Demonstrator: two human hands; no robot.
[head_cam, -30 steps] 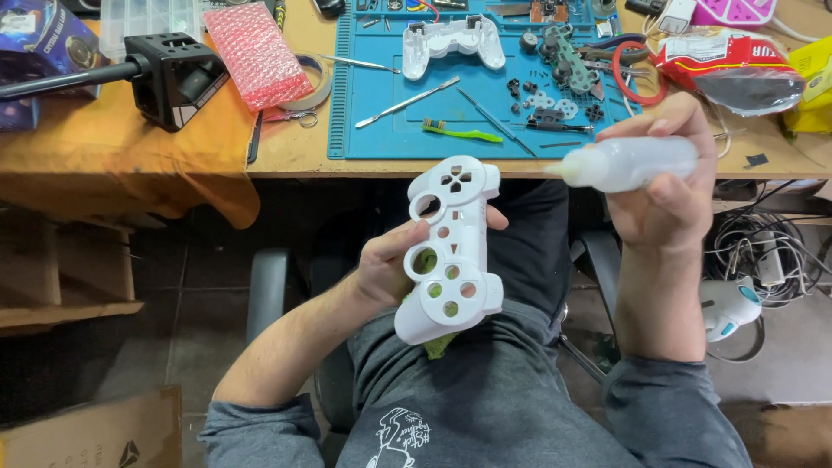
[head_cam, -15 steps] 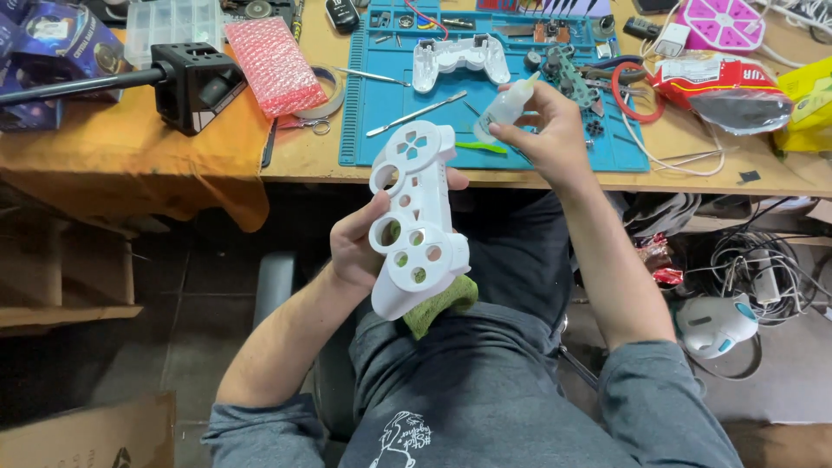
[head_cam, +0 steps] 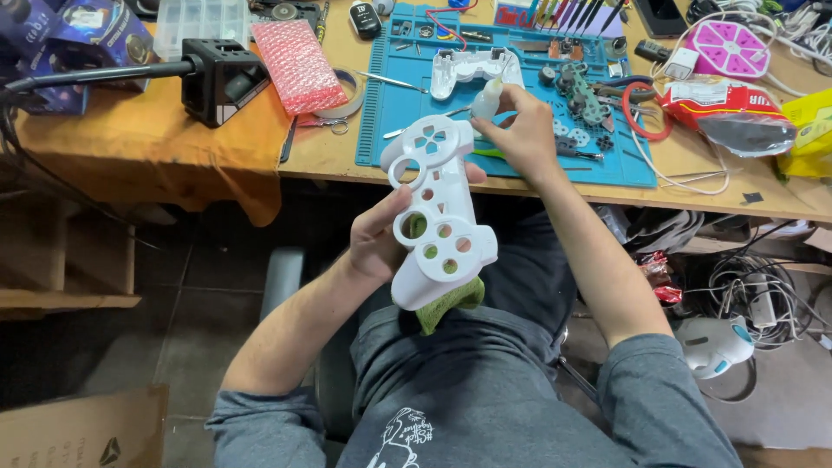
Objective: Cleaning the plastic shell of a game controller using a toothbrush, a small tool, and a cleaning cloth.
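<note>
— At centre frame, what does the left hand (head_cam: 381, 238) grip?
— It wraps a white controller shell (head_cam: 436, 212), upright over the person's lap, a green cloth (head_cam: 446, 305) tucked beneath at 6 o'clock.
— And the right hand (head_cam: 518, 134)?
— At 1 o'clock from the shell, it is closed round a small white squeeze bottle (head_cam: 486, 99) above the blue mat (head_cam: 407, 104). A second white shell half (head_cam: 472, 69) lies on the worktop (head_cam: 329, 143) at 12.
</note>
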